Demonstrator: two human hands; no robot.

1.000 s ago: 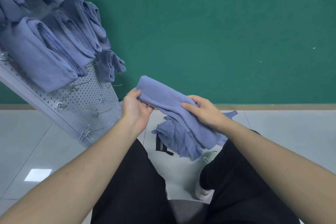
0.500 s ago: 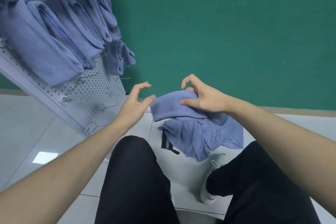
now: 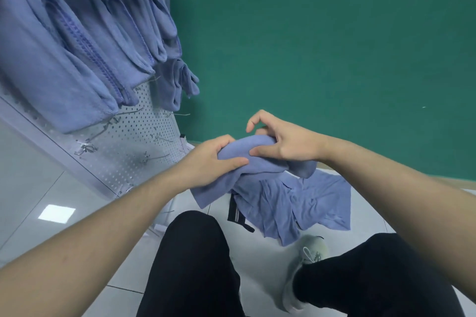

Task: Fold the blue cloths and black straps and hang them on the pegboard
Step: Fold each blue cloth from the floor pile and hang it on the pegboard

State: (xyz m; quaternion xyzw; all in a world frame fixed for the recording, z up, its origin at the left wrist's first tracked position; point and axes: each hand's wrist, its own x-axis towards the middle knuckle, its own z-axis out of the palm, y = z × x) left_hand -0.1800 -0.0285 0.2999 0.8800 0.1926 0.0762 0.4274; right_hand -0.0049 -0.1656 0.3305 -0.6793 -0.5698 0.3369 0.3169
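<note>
A folded blue cloth (image 3: 260, 162) is held in the air between both hands. My left hand (image 3: 211, 162) grips its left end, thumb on top and fingers wrapped round the far side. My right hand (image 3: 280, 141) pinches its top right part with thumb and fingers, the index finger raised. Below it on the floor lies a pile of loose blue cloths (image 3: 309, 206) with a black strap (image 3: 235, 215) sticking out at the left. The white pegboard (image 3: 144, 141) leans at the left, with several folded blue cloths (image 3: 64, 64) hanging on its hooks.
Bare metal hooks (image 3: 87, 147) stick out of the pegboard's lower part. A green wall (image 3: 322, 33) stands behind. My black-trousered knees (image 3: 195, 260) and a white shoe (image 3: 306, 260) are on the grey tiled floor below the hands.
My left hand let go of the cloth, opened, then took hold of its left end again. The cloth has been doubled over into a shorter roll. The view has shifted closer to the pegboard.
</note>
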